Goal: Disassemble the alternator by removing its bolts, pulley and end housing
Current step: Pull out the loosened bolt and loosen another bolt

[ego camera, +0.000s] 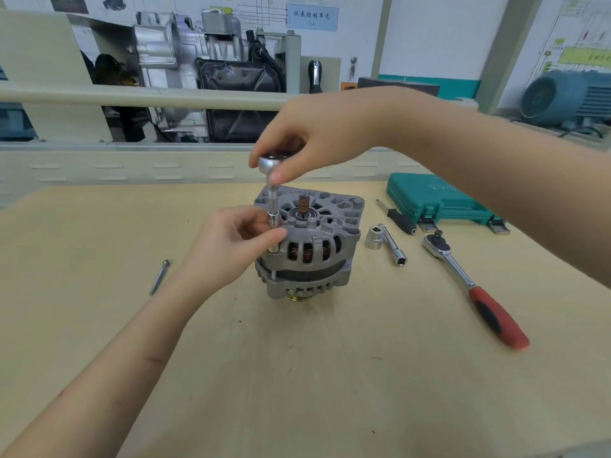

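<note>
The socket extension (273,219) is pinched by both hands (243,241) on the alternator's (310,246) nine-o'clock through-bolt; tilted, it may slip off.

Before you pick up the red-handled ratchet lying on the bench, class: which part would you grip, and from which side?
Grip the ratchet by its red and black handle, probably from above. It lies flat on the bench, its metal head towards the green case, the handle end nearest you and nothing beside it.
</note>
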Tool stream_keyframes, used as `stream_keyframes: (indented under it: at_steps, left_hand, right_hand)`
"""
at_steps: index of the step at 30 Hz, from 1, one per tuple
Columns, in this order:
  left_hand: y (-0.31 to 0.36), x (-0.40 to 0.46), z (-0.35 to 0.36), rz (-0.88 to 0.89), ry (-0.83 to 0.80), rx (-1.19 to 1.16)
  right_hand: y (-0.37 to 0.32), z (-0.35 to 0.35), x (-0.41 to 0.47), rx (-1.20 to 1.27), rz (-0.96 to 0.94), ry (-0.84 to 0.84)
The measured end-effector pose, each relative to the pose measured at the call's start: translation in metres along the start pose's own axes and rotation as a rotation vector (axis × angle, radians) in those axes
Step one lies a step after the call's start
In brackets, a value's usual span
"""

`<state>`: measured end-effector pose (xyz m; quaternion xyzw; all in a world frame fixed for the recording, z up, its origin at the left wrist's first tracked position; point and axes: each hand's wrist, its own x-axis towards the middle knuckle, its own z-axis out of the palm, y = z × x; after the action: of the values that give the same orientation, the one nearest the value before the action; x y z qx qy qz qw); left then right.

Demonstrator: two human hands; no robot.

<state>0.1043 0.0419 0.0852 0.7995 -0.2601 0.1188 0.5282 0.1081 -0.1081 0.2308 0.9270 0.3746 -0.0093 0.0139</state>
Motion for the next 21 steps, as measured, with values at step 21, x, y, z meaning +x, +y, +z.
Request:
stream_keyframes:
  at_steps: [21]
  left_hand:
    - [0.006, 0.003, 0.006, 0.021, 0.111, 0.05]
  right_hand:
    - [0.005, 0.009, 0.007, -0.186, 0.093, 0.089]
